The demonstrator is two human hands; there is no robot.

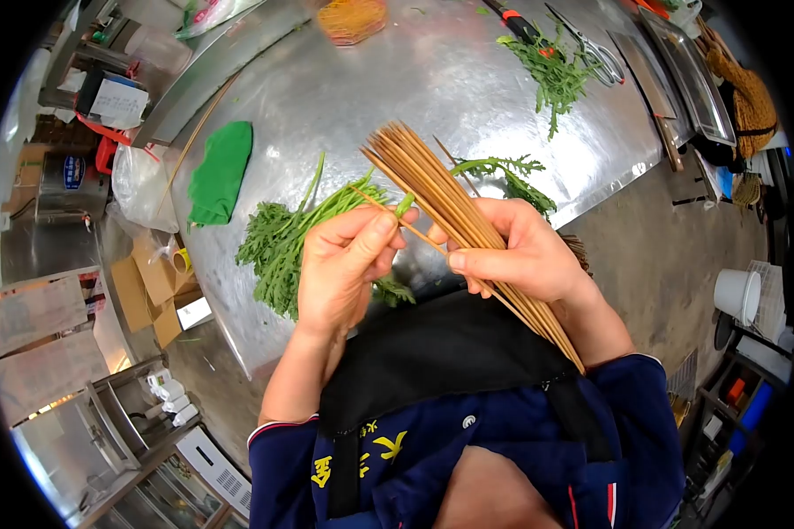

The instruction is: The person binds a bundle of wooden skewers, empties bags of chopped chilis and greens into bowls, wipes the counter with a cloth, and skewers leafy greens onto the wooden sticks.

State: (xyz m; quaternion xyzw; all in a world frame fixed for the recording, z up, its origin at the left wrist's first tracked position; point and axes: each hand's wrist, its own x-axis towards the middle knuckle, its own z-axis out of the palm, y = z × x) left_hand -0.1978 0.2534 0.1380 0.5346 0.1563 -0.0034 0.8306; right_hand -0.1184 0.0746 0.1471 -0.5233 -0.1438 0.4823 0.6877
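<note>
My right hand (528, 251) is closed around a thick bundle of bamboo skewers (454, 207), which slants from upper left down toward my waist. One single skewer (425, 240) sticks out from the bundle toward my left hand (348, 260). Between the left thumb and fingers is a short green stem (405, 204), with that skewer crossing at it; whether it pierces the stem is hidden by the fingers. A pile of leafy greens (273, 247) lies behind and beside my left hand. More leafy sprigs (516, 181) lie beyond my right hand.
On the metal table (344, 97) lie a green cloth (221, 172), scissors (595, 55), a black-handled tool (519, 25), more greens (558, 79) and a yellow-orange bundle (351, 19). Cardboard boxes (154, 282) stand off the left edge; a white bucket (737, 294) is far right.
</note>
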